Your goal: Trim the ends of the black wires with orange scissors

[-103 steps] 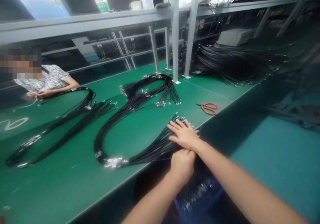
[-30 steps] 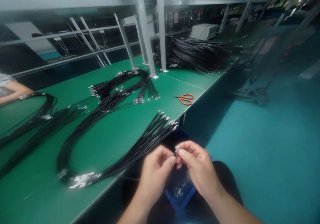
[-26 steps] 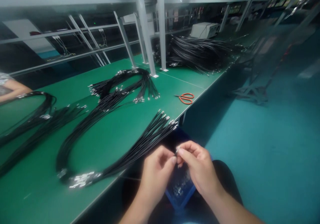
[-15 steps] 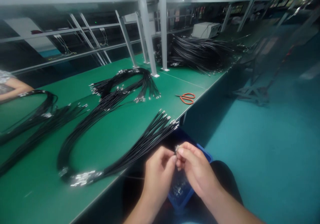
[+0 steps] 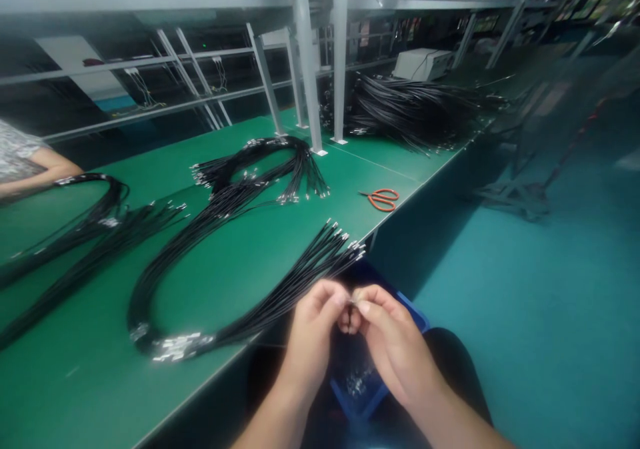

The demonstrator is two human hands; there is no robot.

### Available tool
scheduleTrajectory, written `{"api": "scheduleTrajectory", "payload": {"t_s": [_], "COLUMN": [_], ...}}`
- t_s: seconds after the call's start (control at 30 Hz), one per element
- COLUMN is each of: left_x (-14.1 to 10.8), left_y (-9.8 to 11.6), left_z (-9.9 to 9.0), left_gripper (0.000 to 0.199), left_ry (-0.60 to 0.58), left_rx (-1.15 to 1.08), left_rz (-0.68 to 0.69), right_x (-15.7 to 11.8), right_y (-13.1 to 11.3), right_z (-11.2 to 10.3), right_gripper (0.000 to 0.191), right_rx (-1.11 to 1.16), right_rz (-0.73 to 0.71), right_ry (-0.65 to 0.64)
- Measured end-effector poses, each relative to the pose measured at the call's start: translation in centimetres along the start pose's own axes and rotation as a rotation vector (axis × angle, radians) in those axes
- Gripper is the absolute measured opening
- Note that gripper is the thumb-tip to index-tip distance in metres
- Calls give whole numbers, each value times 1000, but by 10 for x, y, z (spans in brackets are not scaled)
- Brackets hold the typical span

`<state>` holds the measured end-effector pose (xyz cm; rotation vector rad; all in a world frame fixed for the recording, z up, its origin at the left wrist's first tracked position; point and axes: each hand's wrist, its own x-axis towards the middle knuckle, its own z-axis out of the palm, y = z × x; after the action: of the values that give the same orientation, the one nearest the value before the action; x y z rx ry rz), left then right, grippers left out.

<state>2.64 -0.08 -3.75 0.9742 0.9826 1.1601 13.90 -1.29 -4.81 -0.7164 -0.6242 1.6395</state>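
Observation:
My left hand (image 5: 315, 329) and my right hand (image 5: 390, 335) meet at the fingertips above a blue bin (image 5: 420, 317). Both are closed in a pinch around something small and pale, too small to name. Small shiny parts (image 5: 357, 383) lie in the bin below. Just beyond my hands, the ends of a bundle of black cables (image 5: 295, 282) with silver tips reach the edge of the green table (image 5: 220, 255). This bundle curves back to the left, with silver pieces at its near bend.
Orange-handled scissors (image 5: 383, 199) lie near the table edge. Behind stand grey shelf posts (image 5: 340, 69), a large cable pile (image 5: 415, 105) and a white box (image 5: 423, 64). At the left, a person's arm (image 5: 55, 165) rests beside more cables (image 5: 95, 229).
The view has shifted slightly, so the table and its contents sit further right. My left fingers have moved against the right fingertips, and the grip on the small item has changed.

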Motion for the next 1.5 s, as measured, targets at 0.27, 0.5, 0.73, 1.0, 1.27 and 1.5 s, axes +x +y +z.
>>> {"api": "scheduleTrajectory", "payload": {"t_s": [0.27,0.5,0.73,1.0,1.27,1.5], "left_x": [1,3,4,-5,-3,-4], "left_y": [4,12,8,21,24,15], "left_z": [3,2,-2,-11,-11,-9], "left_gripper": [16,13,13,25,8,16], "left_ry": [-35,-118,-61,47,-1,31], "left_rx": [-55,-99,-49,1044,777,496], "left_rz": [32,-38,9,637,325,165], "right_x": [2,1,2,3,5,7], "right_y": [-4,-5,-10,-11,-13,-8], "right_z": [1,1,2,5,8,12], "right_gripper": [13,14,12,9,9,7], "right_rx": [12,10,46,78,103,-21], "right_rz": [17,40,46,68,51,-75], "right_ry": [-1,-27,-17,-4,-12,44]}}
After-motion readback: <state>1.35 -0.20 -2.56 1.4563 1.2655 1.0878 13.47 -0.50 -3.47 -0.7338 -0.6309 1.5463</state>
